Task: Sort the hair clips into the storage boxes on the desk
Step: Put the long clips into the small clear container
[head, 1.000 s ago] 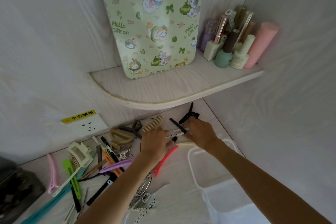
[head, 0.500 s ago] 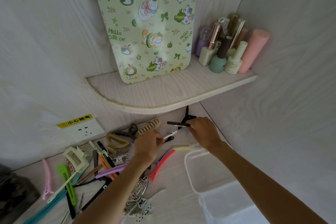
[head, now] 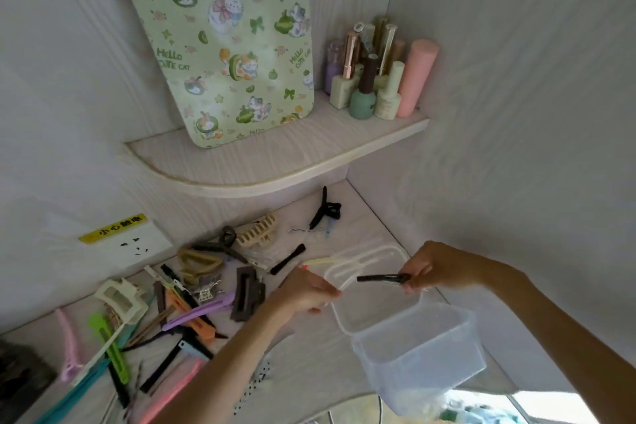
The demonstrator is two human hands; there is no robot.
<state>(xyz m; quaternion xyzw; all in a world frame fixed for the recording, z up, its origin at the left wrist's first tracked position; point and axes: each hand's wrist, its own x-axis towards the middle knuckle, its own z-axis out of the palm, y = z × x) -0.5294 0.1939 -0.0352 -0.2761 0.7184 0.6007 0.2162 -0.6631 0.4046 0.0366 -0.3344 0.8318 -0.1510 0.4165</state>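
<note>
On the pale wood desk point(head: 361, 227), right hand point(head: 434, 268) fingers pinch a black clip point(head: 382, 278); left hand point(head: 303, 293) unclear.

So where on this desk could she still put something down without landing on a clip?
Bare desk shows in the back corner, between the black claw clip and the side wall. The shelf front, below the cat-print board, is bare too. The left half is crowded with clips.

Soft dim daylight, wide-angle edge distortion, slight blur
</note>
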